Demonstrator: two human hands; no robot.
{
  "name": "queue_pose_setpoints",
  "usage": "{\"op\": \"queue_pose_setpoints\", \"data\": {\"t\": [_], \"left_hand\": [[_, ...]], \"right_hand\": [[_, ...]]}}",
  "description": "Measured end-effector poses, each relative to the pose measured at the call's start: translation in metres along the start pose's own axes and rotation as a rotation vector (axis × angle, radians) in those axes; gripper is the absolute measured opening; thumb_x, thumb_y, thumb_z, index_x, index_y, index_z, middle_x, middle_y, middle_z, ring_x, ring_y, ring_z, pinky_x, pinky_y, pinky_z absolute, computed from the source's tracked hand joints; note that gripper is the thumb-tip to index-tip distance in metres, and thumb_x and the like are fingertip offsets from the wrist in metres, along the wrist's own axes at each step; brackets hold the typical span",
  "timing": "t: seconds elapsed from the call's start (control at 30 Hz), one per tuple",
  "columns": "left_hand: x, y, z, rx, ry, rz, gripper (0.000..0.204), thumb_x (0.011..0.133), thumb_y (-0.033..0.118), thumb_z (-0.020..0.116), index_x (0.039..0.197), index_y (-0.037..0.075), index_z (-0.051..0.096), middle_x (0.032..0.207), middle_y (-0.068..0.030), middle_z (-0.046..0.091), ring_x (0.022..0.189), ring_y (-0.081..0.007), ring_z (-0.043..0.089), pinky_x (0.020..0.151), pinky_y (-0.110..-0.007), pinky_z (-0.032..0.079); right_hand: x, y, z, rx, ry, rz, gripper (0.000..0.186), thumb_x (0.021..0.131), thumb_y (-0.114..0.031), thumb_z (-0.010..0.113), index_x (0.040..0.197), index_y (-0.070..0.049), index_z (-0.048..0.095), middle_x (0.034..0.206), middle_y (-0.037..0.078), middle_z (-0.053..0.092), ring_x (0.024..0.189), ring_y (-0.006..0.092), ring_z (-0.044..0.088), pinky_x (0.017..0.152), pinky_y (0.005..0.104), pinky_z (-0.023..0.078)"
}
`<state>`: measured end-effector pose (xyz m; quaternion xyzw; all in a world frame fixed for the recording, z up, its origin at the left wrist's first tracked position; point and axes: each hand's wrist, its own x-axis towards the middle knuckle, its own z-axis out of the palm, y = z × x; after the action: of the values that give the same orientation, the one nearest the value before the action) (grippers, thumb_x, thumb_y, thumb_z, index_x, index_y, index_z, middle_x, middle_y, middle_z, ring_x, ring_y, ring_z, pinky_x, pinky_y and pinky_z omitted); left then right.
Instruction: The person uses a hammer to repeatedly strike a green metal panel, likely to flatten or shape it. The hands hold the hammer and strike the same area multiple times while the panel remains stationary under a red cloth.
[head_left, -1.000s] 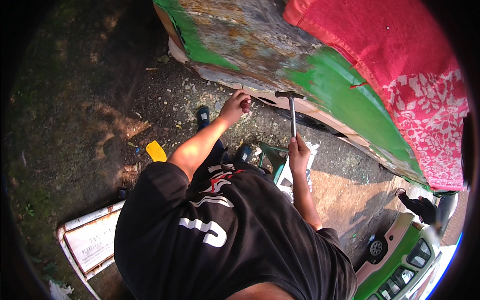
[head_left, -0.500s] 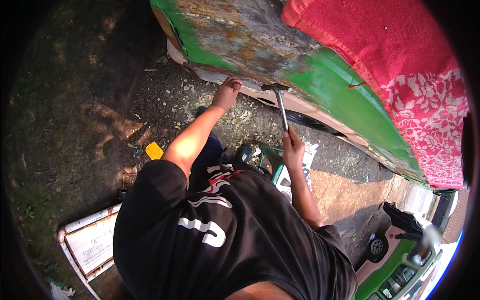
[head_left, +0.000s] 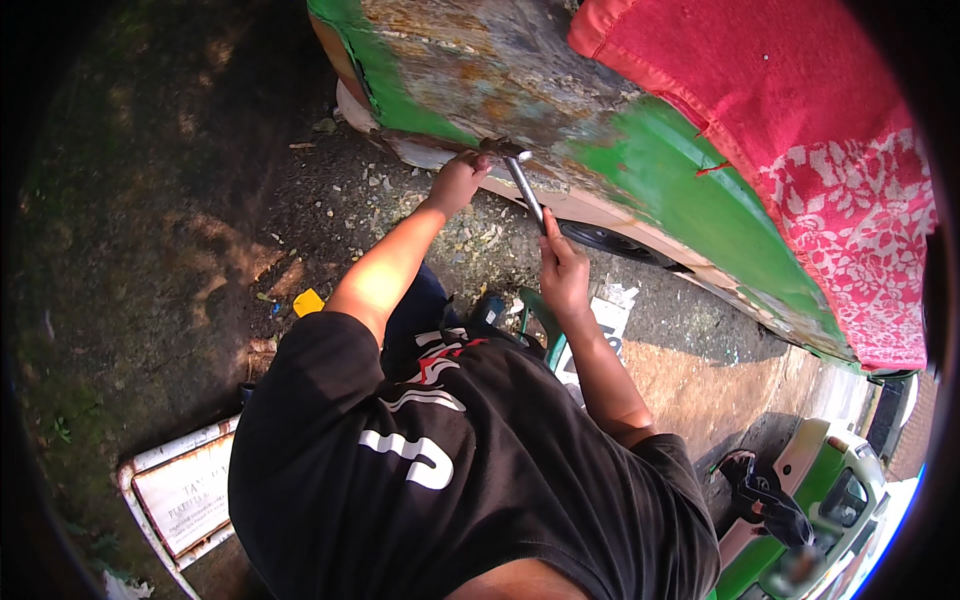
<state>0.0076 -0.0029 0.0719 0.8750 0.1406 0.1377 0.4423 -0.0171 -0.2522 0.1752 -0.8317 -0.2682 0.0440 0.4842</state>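
My right hand (head_left: pixel 563 275) is closed round the metal handle of a hammer (head_left: pixel 525 190). The hammer's head is right beside my left hand (head_left: pixel 459 184), against the lower edge of a vehicle's side. My left hand is closed at that edge, and a small rounded end shows at its fingers; the rest of what it grips is hidden. Above both hands, the green body panel (head_left: pixel 680 170) has a large patch stripped to rusty, grey metal (head_left: pixel 490 75). I cannot tell whether the hammer head touches the thing in my left hand.
A red towel with white flowers (head_left: pixel 840 210) drapes over the panel at right. A green stool (head_left: pixel 540 315) stands before me, with paper beside it. Flakes and a yellow scrap (head_left: pixel 308 302) litter the ground. A framed sign (head_left: pixel 185 495) is lower left. A person (head_left: pixel 770 505) bends by another green car (head_left: pixel 820 470).
The hammer and my right hand have moved left, bringing the hammer head to my left hand. My left hand has barely shifted. The person at lower right has changed posture.
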Motion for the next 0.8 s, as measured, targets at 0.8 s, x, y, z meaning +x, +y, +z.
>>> {"op": "queue_pose_setpoints", "data": {"t": [0.8], "left_hand": [[-0.039, -0.038, 0.03, -0.252, 0.296, -0.052, 0.009, 0.087, 0.008, 0.069, 0.093, 0.002, 0.064, 0.094, -0.0133, 0.067, 0.09, -0.03, 0.064, 0.081, -0.036, 0.05]], "right_hand": [[-0.063, 0.025, -0.029, 0.14, 0.08, 0.484, 0.042, 0.097, -0.007, 0.058, 0.138, -0.009, 0.056, 0.086, 0.005, 0.065, 0.078, 0.0047, 0.046, 0.071, 0.0231, 0.044]]}}
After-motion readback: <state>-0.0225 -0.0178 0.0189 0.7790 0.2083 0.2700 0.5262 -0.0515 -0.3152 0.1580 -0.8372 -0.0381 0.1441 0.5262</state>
